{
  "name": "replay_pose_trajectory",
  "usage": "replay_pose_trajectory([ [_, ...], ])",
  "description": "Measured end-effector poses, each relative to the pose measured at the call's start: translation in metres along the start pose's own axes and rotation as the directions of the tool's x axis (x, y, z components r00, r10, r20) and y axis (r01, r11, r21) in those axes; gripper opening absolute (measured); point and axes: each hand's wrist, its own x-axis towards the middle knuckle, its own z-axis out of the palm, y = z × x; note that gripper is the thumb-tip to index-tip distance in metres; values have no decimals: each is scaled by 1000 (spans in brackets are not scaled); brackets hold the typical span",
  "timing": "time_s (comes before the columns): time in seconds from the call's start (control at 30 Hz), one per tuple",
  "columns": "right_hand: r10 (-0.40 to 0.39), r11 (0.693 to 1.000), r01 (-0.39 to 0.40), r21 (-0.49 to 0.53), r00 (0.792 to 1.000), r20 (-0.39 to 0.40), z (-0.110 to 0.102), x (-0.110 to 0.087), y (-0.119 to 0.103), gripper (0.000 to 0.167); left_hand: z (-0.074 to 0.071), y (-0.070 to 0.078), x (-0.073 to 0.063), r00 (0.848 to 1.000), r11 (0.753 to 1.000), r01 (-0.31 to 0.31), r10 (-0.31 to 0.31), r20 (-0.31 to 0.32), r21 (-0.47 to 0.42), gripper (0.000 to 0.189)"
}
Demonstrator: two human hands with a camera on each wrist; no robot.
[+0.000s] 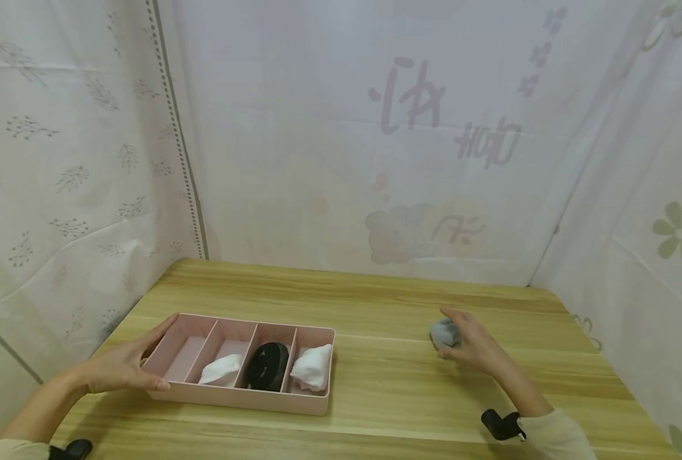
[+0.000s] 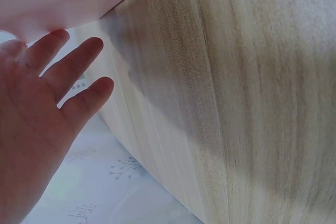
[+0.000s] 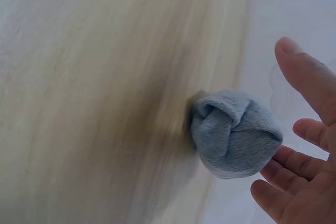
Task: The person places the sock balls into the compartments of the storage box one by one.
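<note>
My left hand (image 1: pixel 119 367) spans the left end of a pink four-part tray (image 1: pixel 237 397). Its thumb lies along the front wall and a fingertip reaches the back left corner; in the left wrist view the other fingers (image 2: pixel 79 62) are spread and fairly straight. The tray's leftmost compartment is bare. Rightward from it sit a white cloth bundle (image 1: pixel 221 370), a rounded black bundle (image 1: pixel 267 367) and another white bundle (image 1: pixel 312 367). My right hand (image 1: pixel 473 342) is at a balled-up grey sock (image 3: pixel 236 135), thumb and fingers spread around it.
A wooden table (image 1: pixel 398 396) lies beneath everything, with the sock on its right half, apart from the tray. Pale printed curtains (image 1: pixel 295 160) hang close behind the table and at both sides.
</note>
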Motion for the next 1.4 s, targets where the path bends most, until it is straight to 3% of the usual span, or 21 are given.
replay_pose_trajectory([
  [0.53,37,999,-37,-26,999,6,5,-2,8,80,0,0,0,1000,1000,5,-4,-7,30,108],
  [0.97,-7,993,1,-119,999,-53,13,-1,13,67,-1,1,0,999,999,34,-34,8,19,108],
  [1.4,37,981,-31,-190,999,26,10,0,12,63,-2,3,0,998,997,58,-58,9,60,109],
])
